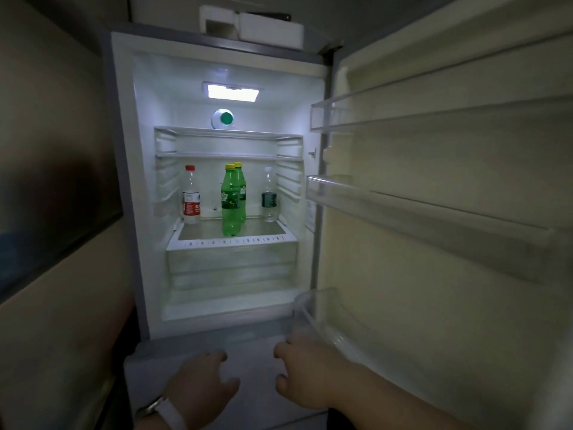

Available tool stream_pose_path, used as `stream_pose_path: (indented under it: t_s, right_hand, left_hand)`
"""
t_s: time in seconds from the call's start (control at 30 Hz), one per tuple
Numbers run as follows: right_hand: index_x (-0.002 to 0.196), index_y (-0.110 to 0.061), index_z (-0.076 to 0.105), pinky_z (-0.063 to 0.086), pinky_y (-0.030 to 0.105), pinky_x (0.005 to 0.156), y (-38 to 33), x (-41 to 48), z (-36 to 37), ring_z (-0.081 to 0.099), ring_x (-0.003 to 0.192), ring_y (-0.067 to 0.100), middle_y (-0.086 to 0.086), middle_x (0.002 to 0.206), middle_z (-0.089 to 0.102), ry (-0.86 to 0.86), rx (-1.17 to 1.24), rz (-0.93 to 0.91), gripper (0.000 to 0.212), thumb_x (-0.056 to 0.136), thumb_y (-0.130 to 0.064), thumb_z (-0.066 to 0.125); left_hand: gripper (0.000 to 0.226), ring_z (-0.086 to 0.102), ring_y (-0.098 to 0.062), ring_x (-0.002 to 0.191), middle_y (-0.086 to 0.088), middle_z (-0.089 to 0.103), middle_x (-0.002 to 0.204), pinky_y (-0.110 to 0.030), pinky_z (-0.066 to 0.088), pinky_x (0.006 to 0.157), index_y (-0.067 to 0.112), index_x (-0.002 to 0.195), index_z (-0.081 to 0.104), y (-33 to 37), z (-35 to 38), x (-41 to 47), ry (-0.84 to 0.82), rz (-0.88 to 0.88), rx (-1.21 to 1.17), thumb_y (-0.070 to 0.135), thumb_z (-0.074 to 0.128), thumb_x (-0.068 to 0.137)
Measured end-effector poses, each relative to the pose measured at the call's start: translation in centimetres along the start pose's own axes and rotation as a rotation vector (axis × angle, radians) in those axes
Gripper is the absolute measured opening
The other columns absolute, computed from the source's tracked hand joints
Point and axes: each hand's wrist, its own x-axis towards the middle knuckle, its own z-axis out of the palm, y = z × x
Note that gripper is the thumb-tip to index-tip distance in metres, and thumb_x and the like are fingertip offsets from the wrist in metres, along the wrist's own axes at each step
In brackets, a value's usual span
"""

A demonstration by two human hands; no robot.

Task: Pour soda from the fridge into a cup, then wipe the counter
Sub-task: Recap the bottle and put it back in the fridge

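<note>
The fridge (141, 181) stands open and lit. On its lower glass shelf (232, 238) a green soda bottle (231, 203) with a yellow cap stands upright in the middle, with a second green soda bottle (241, 189) just behind it. My left hand (203, 384) and my right hand (305, 370) hover low in front of the fridge, below the shelf, fingers apart and holding nothing. Neither hand touches a bottle. No cup or cloth is in view.
A clear water bottle with a red cap (191, 195) stands left of the soda, another clear bottle with a dark label (269, 195) to its right. A bottle lies on the top shelf (222, 118). The open door (449, 212) with empty racks fills the right side. A wall closes the left.
</note>
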Motion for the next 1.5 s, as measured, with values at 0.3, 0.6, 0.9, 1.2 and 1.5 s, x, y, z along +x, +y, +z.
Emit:
stream_pose_path:
  t_s: [0.3, 0.6, 0.9, 1.2, 1.5]
  right_hand:
    - [0.113, -0.010, 0.052, 0.040, 0.041, 0.083, -0.5, -12.6, -2.2, 0.052, 0.102, 0.038, 0.018, 0.114, 0.052, 0.060, -0.023, -0.080, 0.037, 0.091, -0.039, 0.054]
    - [0.104, -0.013, 0.056, 0.038, 0.043, 0.091, 0.7, -25.4, -1.9, 0.055, 0.095, 0.032, 0.011, 0.105, 0.057, 0.256, -0.198, -0.235, 0.024, 0.091, -0.030, 0.047]
    - [0.091, -0.018, 0.062, 0.047, 0.036, 0.077, 3.2, -34.9, -3.3, 0.057, 0.086, 0.022, 0.001, 0.093, 0.060, 0.441, -0.164, -0.164, 0.018, 0.083, -0.029, 0.050]
    - [0.148, -0.020, 0.033, 0.031, 0.039, 0.107, 8.7, -39.2, -2.9, 0.032, 0.136, 0.029, 0.010, 0.156, 0.023, 0.719, 0.052, 0.277, 0.070, 0.087, -0.028, 0.065]
    - [0.141, -0.047, -0.032, 0.006, 0.029, 0.117, 10.0, -37.3, -0.5, -0.022, 0.144, 0.002, -0.020, 0.149, -0.044, 0.534, 0.152, 0.250, 0.091, 0.095, -0.049, 0.047]
  left_hand:
    - [0.060, 0.053, -0.021, 0.125, -0.003, 0.053, 0.137, -0.026, 0.042, 0.101, 0.026, 0.137, 0.047, 7.6, 3.0, -10.2, -0.045, -0.022, 0.054, 0.057, 0.058, 0.087]
    - [0.050, 0.052, -0.013, 0.123, 0.009, 0.054, 0.136, -0.024, 0.043, 0.097, 0.031, 0.135, 0.051, 12.9, 2.4, -22.0, 0.110, 0.054, 0.086, 0.055, 0.055, 0.091]
    - [0.033, 0.068, -0.028, 0.094, -0.003, 0.074, 0.104, -0.037, 0.054, 0.082, 0.015, 0.107, 0.074, 19.2, 2.8, -26.9, 0.304, 0.261, 0.124, 0.032, 0.078, 0.079]
    - [0.057, 0.056, -0.026, 0.121, -0.005, 0.059, 0.132, -0.037, 0.047, 0.099, 0.013, 0.133, 0.056, 27.7, 4.3, -26.9, 0.358, 0.430, -0.177, 0.040, 0.058, 0.083]
    - [0.076, 0.026, -0.015, 0.148, 0.001, 0.022, 0.164, -0.029, 0.024, 0.115, 0.024, 0.155, 0.026, 30.0, 5.2, -25.9, 0.316, 0.495, -0.238, 0.040, 0.064, 0.091]
